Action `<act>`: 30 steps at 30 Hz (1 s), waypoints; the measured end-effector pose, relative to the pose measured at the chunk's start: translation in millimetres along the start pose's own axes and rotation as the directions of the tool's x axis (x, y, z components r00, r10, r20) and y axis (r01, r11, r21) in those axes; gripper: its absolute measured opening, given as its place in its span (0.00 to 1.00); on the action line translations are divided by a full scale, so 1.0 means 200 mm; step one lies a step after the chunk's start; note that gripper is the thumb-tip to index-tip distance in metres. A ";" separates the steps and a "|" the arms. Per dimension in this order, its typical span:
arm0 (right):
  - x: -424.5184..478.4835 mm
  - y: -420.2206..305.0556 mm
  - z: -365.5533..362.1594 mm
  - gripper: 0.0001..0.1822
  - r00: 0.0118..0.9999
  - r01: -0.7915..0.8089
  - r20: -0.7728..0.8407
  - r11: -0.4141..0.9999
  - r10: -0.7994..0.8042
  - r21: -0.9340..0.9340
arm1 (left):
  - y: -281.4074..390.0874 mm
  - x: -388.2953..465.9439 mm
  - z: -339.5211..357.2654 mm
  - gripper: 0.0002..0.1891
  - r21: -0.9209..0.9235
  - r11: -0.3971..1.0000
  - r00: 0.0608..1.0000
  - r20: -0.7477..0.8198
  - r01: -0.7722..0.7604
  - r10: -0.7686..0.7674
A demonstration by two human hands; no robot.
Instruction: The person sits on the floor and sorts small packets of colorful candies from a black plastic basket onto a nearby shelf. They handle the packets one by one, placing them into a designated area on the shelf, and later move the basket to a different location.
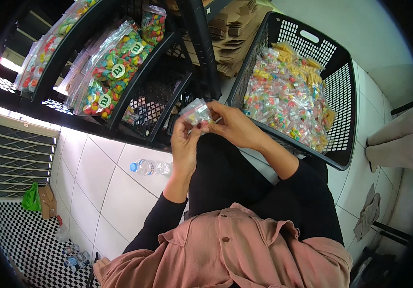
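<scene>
A small clear zip bag (196, 112) with a few coloured candies inside is held up between my two hands. My left hand (185, 138) pinches its lower left side between thumb and fingers. On the opposite side, my right hand (228, 120) grips the bag's right edge. To the right of my hands stands a black perforated plastic basket (348, 144), heaped with small candy bags (285, 97). Bags of yellow snack sticks (307, 68) lie along its far and right sides.
A black shelf rack (134, 84) at the left bears larger zip bags of colourful candy (118, 70). Flattened cardboard boxes (235, 28) are stacked behind. A plastic bottle (149, 167) lies on the tiled floor (109, 180); a green bag (31, 198) sits beside a carton (47, 202).
</scene>
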State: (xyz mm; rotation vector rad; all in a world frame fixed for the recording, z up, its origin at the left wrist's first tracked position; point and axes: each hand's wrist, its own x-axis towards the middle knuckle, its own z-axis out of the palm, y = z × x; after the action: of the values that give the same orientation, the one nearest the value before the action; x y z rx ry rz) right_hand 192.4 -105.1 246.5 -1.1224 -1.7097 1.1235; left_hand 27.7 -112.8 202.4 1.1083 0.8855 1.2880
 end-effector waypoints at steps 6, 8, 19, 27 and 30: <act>0.32 0.14 0.24 0.16 0.995 0.096 -0.018 0.995 -0.096 -0.025 | -0.19 -0.18 -0.19 0.17 -0.052 0.978 0.959 -0.191 0.204 -0.210; 0.48 0.16 0.37 0.15 0.993 0.117 0.016 0.993 -0.117 -0.004 | -0.32 -0.25 -0.26 0.18 0.041 0.948 0.939 -0.163 0.315 -0.304; 1.09 0.46 1.04 0.17 0.961 0.266 0.125 0.942 -0.245 -0.205 | -0.61 -0.39 -0.33 0.17 0.481 0.875 0.998 0.019 0.049 -0.066; 1.15 0.51 1.24 0.27 0.993 0.110 -0.024 0.964 -0.120 -0.242 | -0.63 -0.39 -0.40 0.19 0.655 0.756 0.980 0.158 -0.014 -0.118; 1.05 0.40 1.14 0.33 0.996 0.082 0.005 0.949 -0.085 -0.306 | -0.61 -0.40 -0.34 0.17 0.508 0.861 0.999 0.031 0.023 -0.045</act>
State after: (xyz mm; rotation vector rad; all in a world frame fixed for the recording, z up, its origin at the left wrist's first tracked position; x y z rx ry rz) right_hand -61.2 54.0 130.8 -1.2247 -1.9526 0.8178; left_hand -12.0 -176.6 60.8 1.5159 1.2516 1.0172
